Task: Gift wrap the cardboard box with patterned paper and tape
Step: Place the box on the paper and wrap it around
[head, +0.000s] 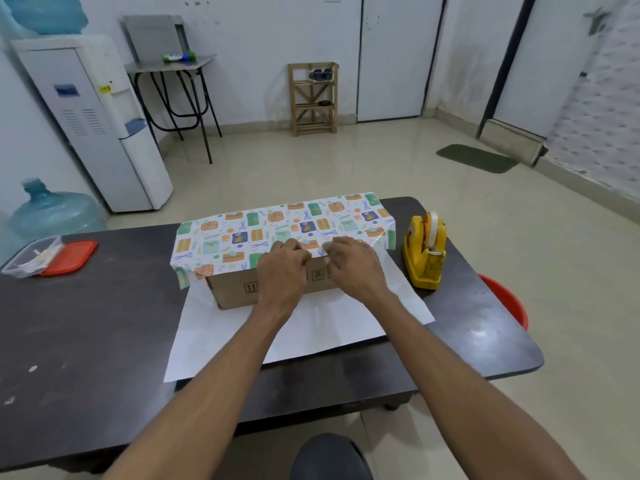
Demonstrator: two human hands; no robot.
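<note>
A brown cardboard box (239, 289) stands on the dark table (86, 327). Patterned wrapping paper (263, 226) is folded over its top from the far side, and the paper's white underside (332, 327) lies flat on the table in front of the box. My left hand (282, 268) and my right hand (353, 265) rest side by side at the box's near top edge, with curled fingers on the edge of the patterned paper. Whether they pinch the paper or a piece of tape is hidden by the knuckles.
A yellow tape dispenser (424, 251) stands right of the box. A clear plastic container (33, 256) and its red lid (69, 258) lie at the table's far left. A red tub (509, 299) sits beside the table's right edge. My knee (329, 455) is below.
</note>
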